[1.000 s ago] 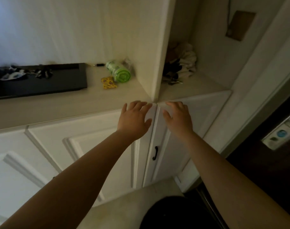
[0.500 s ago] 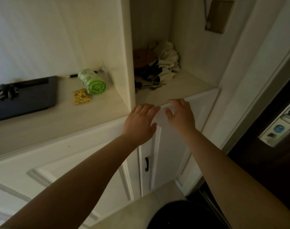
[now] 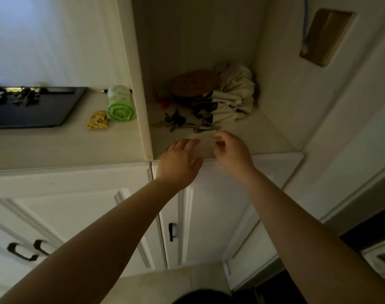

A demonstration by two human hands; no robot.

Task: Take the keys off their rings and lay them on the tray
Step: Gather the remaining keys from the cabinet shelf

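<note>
A bunch of keys on rings [image 3: 182, 123] lies on the shelf of the right-hand niche, dark fobs to the left and metal keys to the right. My left hand [image 3: 178, 163] hovers over the shelf's front edge, fingers spread, holding nothing. My right hand [image 3: 231, 150] is just short of the keys, its fingers loosely curled and empty. A black tray [image 3: 55, 115] sits on the counter at the far left, with several dark keys [image 3: 22, 96] lying at its back.
A green roll of bags [image 3: 120, 103] and a small yellow packet [image 3: 97, 122] lie beside the dividing panel [image 3: 134, 84]. A round cork mat [image 3: 195, 83] and bundled cream cloth [image 3: 233, 93] fill the niche's back. Cabinet doors with black handles [image 3: 170, 232] are below.
Both hands have risen from the cabinet door's top edge onto the niche shelf, toward the keys. The view has swung right, and the right fingers have curled.
</note>
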